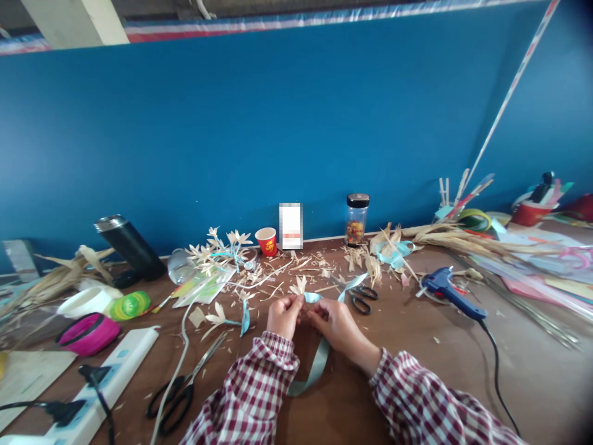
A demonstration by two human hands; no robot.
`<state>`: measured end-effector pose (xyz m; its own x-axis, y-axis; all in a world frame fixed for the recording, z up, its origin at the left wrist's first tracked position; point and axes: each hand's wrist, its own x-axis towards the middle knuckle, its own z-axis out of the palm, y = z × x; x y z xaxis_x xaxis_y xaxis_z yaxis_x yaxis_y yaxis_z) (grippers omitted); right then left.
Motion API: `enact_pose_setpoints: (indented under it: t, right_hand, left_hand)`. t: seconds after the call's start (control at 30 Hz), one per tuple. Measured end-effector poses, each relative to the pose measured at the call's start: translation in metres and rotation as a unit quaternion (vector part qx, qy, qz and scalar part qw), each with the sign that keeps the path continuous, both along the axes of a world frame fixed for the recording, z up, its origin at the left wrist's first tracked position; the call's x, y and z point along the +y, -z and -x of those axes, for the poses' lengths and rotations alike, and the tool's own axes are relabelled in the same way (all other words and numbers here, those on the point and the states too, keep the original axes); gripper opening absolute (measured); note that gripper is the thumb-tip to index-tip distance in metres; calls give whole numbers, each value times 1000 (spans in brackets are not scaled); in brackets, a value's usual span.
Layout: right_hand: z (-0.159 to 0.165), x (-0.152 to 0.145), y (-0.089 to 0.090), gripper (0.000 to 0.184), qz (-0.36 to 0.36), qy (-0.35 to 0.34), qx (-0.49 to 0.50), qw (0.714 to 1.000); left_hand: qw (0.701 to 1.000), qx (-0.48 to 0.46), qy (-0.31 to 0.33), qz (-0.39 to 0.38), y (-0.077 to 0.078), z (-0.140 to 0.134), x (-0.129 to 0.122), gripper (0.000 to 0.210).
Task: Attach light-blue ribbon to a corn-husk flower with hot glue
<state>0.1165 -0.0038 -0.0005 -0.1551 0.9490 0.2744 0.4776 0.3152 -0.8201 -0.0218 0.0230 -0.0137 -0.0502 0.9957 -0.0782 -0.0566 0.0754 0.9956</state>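
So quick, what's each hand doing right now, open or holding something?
Left hand: closed, fingertips pinching the pale flower near its base.
Right hand: closed, holding the light blue ribbon.

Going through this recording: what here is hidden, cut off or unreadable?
All in the head view:
Base of the small cream-petalled flower: covered by the left hand.
Part of the long pale-blue ribbon: covered by the right hand.
Face of the upright white rectangular item: pixelated.
Lower end of the long white plastic power strip: cut off by the bottom edge.
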Motion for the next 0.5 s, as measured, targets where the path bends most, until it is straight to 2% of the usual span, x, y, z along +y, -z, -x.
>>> enact_pose_setpoints:
  t: [0.2,0.37,0.43,0.5]
  right_hand:
    - [0,0,1,16,23,-22,25,999]
    - [-1,3,0,28,86,-6,111,990]
    - [-2,5,0,26,102,-5,141,985]
    - [-2,7,-1,21,119,-40,178,976]
  left_hand:
    - [999,34,-17,-1,-8,0,-3,32]
    - [999,41,-20,3,-16,-1,-7,33]
    - [999,32,-18,5,-16,-2,-8,35]
    - [1000,19,-20,2,-16,-3,-8,36]
